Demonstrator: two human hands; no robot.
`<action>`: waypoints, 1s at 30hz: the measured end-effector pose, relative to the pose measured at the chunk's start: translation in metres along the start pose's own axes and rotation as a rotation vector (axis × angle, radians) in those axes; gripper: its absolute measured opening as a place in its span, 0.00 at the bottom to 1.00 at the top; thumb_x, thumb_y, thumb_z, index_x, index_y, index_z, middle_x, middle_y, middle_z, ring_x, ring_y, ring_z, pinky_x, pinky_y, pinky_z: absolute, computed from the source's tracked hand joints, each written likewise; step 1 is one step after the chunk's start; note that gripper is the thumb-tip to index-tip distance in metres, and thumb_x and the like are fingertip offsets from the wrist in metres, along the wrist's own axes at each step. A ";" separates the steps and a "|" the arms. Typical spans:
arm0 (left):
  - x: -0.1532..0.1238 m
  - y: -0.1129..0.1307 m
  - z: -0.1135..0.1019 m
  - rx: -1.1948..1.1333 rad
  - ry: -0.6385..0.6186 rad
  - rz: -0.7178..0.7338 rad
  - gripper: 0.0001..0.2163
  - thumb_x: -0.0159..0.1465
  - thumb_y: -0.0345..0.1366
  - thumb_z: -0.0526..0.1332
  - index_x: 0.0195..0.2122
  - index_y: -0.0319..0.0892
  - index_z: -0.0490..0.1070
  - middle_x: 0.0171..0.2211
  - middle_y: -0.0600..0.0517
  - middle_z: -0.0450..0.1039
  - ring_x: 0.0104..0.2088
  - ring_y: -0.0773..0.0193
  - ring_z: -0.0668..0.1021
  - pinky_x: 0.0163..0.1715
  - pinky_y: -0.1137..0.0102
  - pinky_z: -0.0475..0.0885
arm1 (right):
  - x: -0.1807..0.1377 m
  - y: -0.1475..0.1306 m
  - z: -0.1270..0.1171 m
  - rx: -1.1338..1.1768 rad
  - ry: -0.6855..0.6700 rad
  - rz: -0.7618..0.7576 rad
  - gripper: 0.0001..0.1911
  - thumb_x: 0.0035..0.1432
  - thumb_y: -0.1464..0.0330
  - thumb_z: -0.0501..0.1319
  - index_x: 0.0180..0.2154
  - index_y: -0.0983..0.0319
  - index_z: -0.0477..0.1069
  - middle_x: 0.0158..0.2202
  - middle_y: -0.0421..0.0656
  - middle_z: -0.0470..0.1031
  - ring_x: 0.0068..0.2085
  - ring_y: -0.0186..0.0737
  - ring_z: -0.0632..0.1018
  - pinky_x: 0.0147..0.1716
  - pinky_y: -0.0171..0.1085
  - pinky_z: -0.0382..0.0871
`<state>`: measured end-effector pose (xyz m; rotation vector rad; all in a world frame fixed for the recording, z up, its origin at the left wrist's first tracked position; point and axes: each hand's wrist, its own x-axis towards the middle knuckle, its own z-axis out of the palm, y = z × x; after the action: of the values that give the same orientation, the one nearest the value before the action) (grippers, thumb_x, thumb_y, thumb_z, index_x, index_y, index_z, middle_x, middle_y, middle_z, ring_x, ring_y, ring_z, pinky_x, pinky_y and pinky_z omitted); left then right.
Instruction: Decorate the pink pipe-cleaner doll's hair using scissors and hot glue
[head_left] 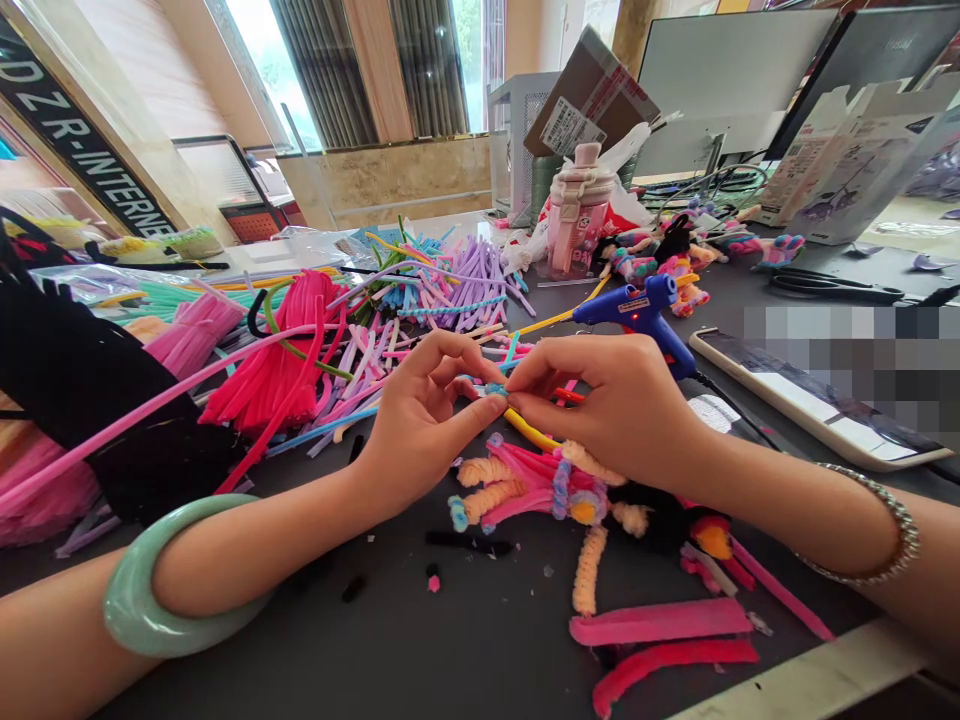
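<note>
Fingertips of my left hand (427, 420) and my right hand (607, 400) meet, both pinching a small light-blue piece of pipe cleaner (495, 390). Most of that piece is covered by the fingers. Just below the hands lies a pipe-cleaner doll (525, 485) with a pink body, peach coiled limbs and blue tips; my right hand partly hides it. A loose peach coil (589, 570) rests below the doll. Nearer the table edge are a pink strip (660, 622) and a red strip (675, 665).
A blue glue gun (637, 315) lies beyond my right hand, a phone (810, 395) to its right. Bundles of pink pipe cleaners (281, 350), purple pipe cleaners (476, 285) and black pipe cleaners (112, 430) fill the left. A pink bottle (576, 220) stands behind, near monitors (735, 80).
</note>
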<state>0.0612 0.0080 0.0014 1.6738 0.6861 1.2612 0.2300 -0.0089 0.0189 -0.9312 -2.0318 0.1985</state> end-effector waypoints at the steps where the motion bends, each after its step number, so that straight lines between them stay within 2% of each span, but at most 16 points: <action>1: 0.000 0.000 0.000 0.001 0.003 -0.003 0.11 0.52 0.30 0.66 0.30 0.43 0.63 0.31 0.55 0.69 0.31 0.68 0.73 0.33 0.71 0.68 | 0.000 0.000 0.000 -0.004 -0.001 -0.004 0.05 0.49 0.77 0.60 0.24 0.64 0.71 0.20 0.35 0.73 0.23 0.28 0.73 0.24 0.28 0.64; 10: 0.000 0.000 0.001 0.008 0.000 -0.008 0.11 0.52 0.30 0.67 0.31 0.43 0.64 0.31 0.55 0.69 0.30 0.69 0.72 0.32 0.72 0.67 | 0.000 0.001 0.001 -0.062 0.015 -0.033 0.05 0.51 0.76 0.60 0.26 0.63 0.73 0.22 0.37 0.75 0.24 0.29 0.73 0.26 0.29 0.65; 18: 0.000 -0.002 -0.001 0.005 -0.015 0.023 0.10 0.53 0.30 0.66 0.31 0.43 0.64 0.31 0.56 0.68 0.29 0.70 0.72 0.31 0.74 0.66 | -0.001 0.003 0.002 -0.085 0.024 -0.123 0.05 0.52 0.75 0.60 0.27 0.63 0.74 0.23 0.37 0.75 0.25 0.29 0.74 0.27 0.28 0.64; 30: 0.000 -0.001 0.001 -0.097 -0.012 -0.095 0.12 0.51 0.31 0.67 0.31 0.43 0.63 0.29 0.56 0.70 0.30 0.69 0.72 0.32 0.73 0.67 | 0.001 0.005 -0.001 -0.091 -0.030 -0.182 0.07 0.53 0.76 0.58 0.28 0.65 0.73 0.24 0.39 0.75 0.25 0.29 0.72 0.27 0.28 0.63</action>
<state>0.0624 0.0075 0.0006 1.5509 0.6788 1.1975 0.2329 -0.0050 0.0173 -0.7968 -2.1543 0.0215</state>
